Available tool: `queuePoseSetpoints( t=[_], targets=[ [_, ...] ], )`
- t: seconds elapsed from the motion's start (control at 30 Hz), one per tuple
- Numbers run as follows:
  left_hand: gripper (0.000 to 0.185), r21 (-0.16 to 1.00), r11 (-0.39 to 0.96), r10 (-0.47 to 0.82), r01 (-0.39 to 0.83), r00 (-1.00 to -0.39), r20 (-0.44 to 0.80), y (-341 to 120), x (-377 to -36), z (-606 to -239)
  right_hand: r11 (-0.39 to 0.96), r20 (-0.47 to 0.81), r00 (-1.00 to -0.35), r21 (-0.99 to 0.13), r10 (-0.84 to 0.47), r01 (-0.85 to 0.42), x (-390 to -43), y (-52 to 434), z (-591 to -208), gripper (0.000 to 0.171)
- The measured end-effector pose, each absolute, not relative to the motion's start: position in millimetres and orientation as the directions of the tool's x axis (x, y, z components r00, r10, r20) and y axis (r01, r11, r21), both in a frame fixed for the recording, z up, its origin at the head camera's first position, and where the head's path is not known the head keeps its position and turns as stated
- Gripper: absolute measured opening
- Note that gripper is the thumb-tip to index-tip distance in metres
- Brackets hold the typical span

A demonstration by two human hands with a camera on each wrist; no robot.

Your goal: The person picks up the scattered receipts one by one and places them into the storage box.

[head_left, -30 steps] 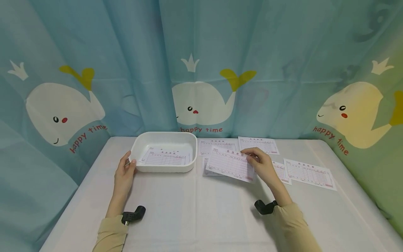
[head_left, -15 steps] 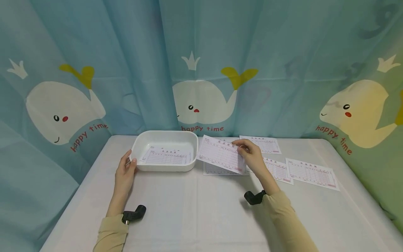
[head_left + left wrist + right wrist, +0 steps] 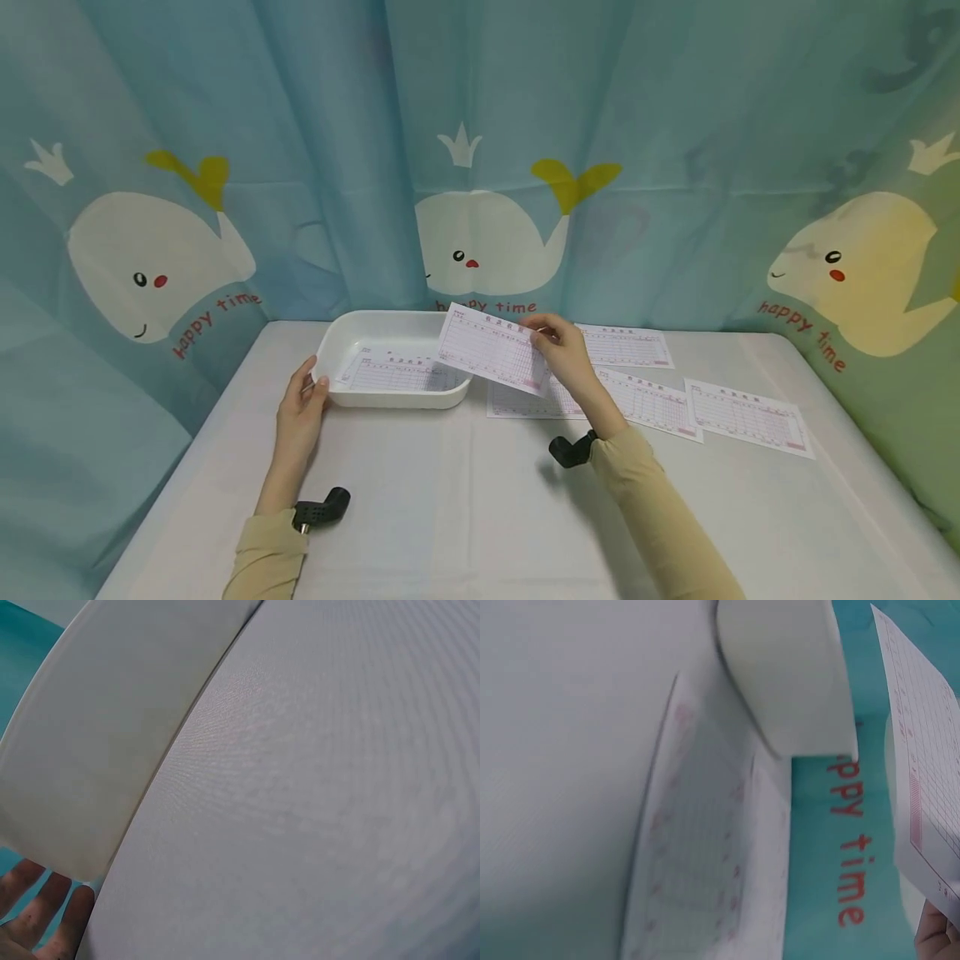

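My left hand [image 3: 298,412] holds the left end of a white plastic tray [image 3: 397,401], its thumb at the front corner. The left wrist view shows several fingertips [image 3: 75,911] against the tray's outer wall. My right hand [image 3: 562,350] pinches a printed receipt slip [image 3: 487,346] by its upper right part. That slip hangs tilted above the table, its left end over the tray's right rim. Inside the tray lies another receipt slip [image 3: 397,372]. In the right wrist view the held slip stands at the right edge, and only part of the hand shows.
Several receipt slips lie on the white-covered table [image 3: 465,500]: one slip [image 3: 630,346] at the back, one slip [image 3: 750,419] far right, one slip [image 3: 648,404] beside it, and one slip [image 3: 517,404] partly under the raised one. A blue whale-print curtain [image 3: 337,167] stands behind.
My right hand has carried the receipt slip leftward and slightly back, from above the slips on the table to the tray's right rim. My left hand and the tray have hardly moved.
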State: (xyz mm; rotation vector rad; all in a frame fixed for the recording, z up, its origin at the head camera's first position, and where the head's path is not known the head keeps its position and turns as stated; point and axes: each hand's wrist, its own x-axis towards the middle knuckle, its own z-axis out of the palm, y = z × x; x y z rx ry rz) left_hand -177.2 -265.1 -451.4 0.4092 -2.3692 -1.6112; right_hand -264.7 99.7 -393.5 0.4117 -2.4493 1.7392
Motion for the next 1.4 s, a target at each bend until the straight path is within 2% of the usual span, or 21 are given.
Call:
queuePoseSetpoints(
  t=[0.57, 1.23, 1.4],
  targets=[
    [0.055, 0.925, 0.367, -0.364, -0.097, -0.930, 0.047, -265.2, -178.6, -452.5, 0.331, 0.324, -0.929, -0.869, -0.181, -0.368, -274.7, 34.8, -376.0, 0.024],
    [0.056, 0.926, 0.365, -0.363, -0.100, -0.931, 0.043, -265.9, -177.2, -450.1, 0.341, 0.245, -0.943, -0.887, -0.225, -0.312, -287.4, -20.0, -393.2, 0.026],
    [0.055, 0.926, 0.364, -0.363, -0.100, -0.931, 0.042, -265.8, -177.7, -450.3, 0.363, 0.260, -0.936, -0.870, -0.236, -0.333, -286.9, -27.0, -398.7, 0.027]
  ],
)
